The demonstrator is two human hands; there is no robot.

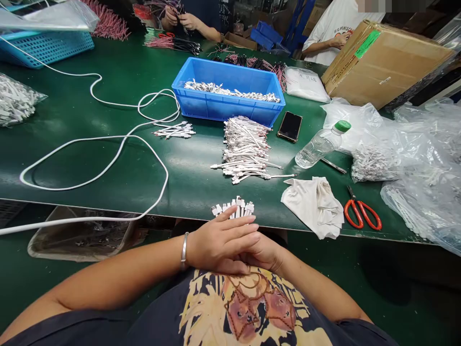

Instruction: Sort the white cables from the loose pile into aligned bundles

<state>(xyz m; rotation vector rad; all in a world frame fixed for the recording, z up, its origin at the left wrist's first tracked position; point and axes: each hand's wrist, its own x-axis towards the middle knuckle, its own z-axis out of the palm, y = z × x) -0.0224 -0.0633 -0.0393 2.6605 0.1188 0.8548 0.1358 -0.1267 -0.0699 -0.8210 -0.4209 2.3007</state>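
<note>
My left hand, with a silver bangle at the wrist, lies across my right hand in front of my shirt. Its fingers are stretched out and point right. Most of the right hand's fingers are hidden beneath it. Just beyond the hands, at the table's near edge, a bunch of short white USB cables shows its plugs, fanned side by side; the lower part is covered by my left fingers. Farther back sits a large stack of similar white cables, and a smaller pile of cables lies to its left.
A blue bin holds more cables. Right of the stack are a phone, a water bottle, a cloth, red-handled scissors and bagged cables. A long white cord loops across the left. Two people work behind.
</note>
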